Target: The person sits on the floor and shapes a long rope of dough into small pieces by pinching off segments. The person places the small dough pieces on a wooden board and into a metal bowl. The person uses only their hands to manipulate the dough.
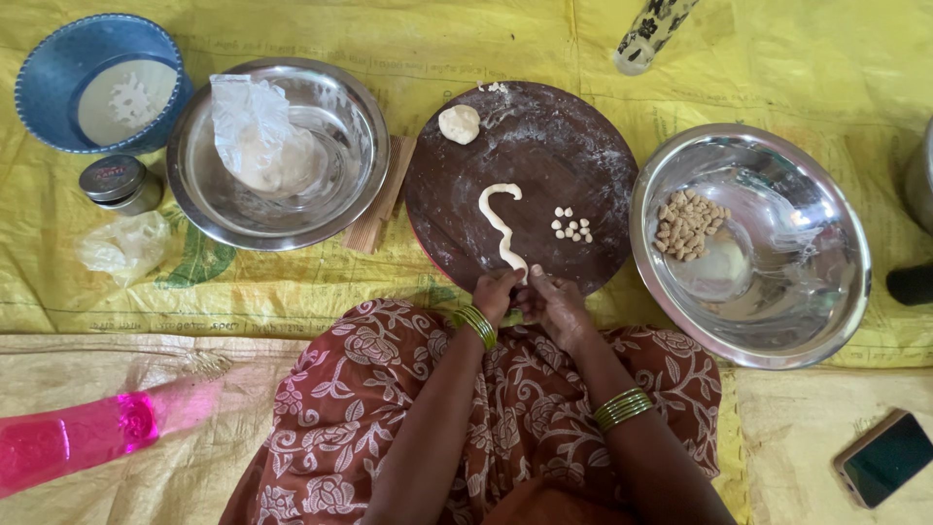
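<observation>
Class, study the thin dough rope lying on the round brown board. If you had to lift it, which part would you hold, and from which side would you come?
Probably the near end of the dough rope, pinched from the person's side. It lies there at the board's edge, between the left hand and right hand; the far end curls into a hook.

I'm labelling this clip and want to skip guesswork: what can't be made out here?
- Head view: the near end of the dough rope is hidden by the left hand and right hand; fingertips are not visible.
- Dough lump in the left steel bowl: veiled by a plastic bag.
- Pink bottle: blurred, cut by the left edge.
- Patterned bottle: cut by the top edge.
- Pot: cut by the right edge.
</observation>
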